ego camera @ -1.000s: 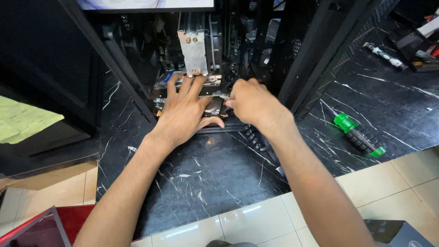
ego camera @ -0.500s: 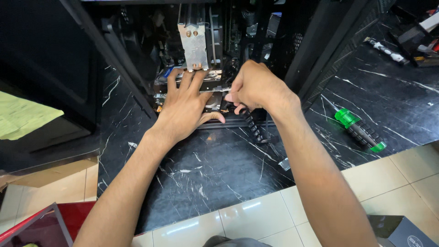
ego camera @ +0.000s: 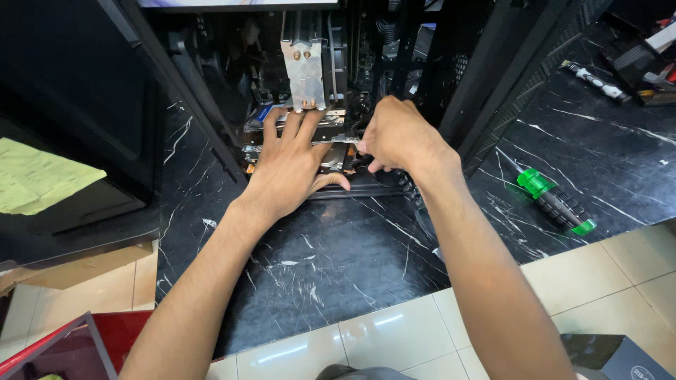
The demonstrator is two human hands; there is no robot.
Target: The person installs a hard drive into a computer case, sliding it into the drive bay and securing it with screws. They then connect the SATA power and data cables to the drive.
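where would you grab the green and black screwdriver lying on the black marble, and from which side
Probably best to take the green-and-black screwdriver by its thick ribbed black middle, between the two green ends. It lies flat and diagonal on the black marble slab, with open surface around it, so come from above with fingers across its long axis. The right hand is nearer than the left hand, which lies flat on the part inside the open black computer case.

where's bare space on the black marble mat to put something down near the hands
The widest bare patch of the marble mat lies between the two forearms, bordered by the case's front edge and the white tiles. A smaller patch lies left of the left hand. It is crowded inside the case, and around the green screwdriver.
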